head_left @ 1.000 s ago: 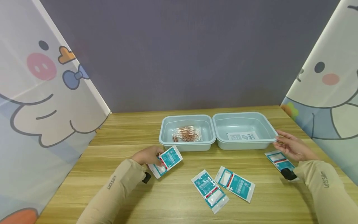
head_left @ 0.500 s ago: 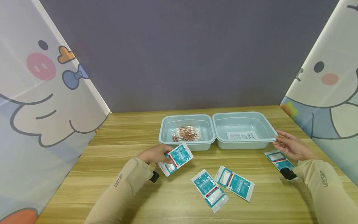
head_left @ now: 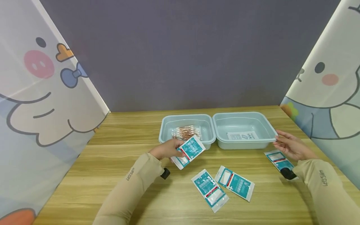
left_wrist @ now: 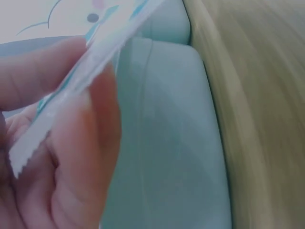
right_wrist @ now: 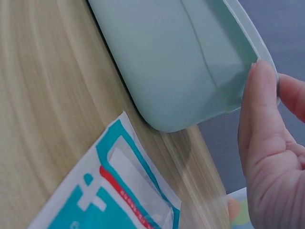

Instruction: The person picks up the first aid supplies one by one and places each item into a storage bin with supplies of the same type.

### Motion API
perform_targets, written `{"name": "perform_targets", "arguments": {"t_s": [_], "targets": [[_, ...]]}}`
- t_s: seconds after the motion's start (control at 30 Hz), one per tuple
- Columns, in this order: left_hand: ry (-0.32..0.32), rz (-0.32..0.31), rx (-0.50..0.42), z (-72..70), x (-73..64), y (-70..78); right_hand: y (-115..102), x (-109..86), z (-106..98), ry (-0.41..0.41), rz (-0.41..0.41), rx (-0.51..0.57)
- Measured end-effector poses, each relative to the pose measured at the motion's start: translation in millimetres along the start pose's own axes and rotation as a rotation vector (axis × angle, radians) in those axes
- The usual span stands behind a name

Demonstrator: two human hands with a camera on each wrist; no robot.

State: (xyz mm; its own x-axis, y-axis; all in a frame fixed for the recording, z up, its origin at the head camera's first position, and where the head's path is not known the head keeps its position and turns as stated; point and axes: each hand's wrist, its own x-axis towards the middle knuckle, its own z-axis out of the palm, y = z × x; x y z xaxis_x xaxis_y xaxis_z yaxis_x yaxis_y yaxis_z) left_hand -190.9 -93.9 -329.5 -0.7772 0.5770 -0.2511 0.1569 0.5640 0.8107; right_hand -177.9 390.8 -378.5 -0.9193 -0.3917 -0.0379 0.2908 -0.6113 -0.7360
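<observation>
The left grip (head_left: 167, 149) is clamped on a teal packet (head_left: 192, 148) above the counter (head_left: 126, 137), at the near side of the left bin (head_left: 168, 128); the right grip (head_left: 293, 147) pinches the right bin (head_left: 243, 145). Perhaps the packet's free end catches the bin, or a careless tug shifts one.

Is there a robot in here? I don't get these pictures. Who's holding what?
No robot: these are a person's two bare hands! The wide pictures come from a camera worn on the head, looking down. Each close-up comes from a camera on one wrist. The left hand grips a teal-and-white packet. The right hand pinches a corner of the right tub, where a flat white packet lies. The left tub has thin brown-and-white sticks. Three more teal-and-white packets lie on the table: two close together, one near the right hand.
</observation>
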Motion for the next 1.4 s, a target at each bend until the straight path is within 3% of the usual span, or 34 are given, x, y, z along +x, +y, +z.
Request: {"name": "perform_targets", "arguments": {"t_s": [0.3, 0.93, 1.27, 1.4], "targets": [[0.058, 0.071, -0.044, 8.5, 18.0, 13.6, 3, 3.8, 4, 0.026, 0.007, -0.07], [0.102, 0.026, -0.196, 11.3, 70.0, 56.8, 0, -1.8, 4, 0.026, 0.0, -0.063], [0.084, 0.033, -0.092, 15.1, 90.5, 80.3, 0, 2.4, 2, -0.043, -0.018, -0.048], [0.102, 0.029, -0.04, 18.7, 99.9, 85.4, 0, 2.5, 2, -0.026, -0.018, -0.057]]}}
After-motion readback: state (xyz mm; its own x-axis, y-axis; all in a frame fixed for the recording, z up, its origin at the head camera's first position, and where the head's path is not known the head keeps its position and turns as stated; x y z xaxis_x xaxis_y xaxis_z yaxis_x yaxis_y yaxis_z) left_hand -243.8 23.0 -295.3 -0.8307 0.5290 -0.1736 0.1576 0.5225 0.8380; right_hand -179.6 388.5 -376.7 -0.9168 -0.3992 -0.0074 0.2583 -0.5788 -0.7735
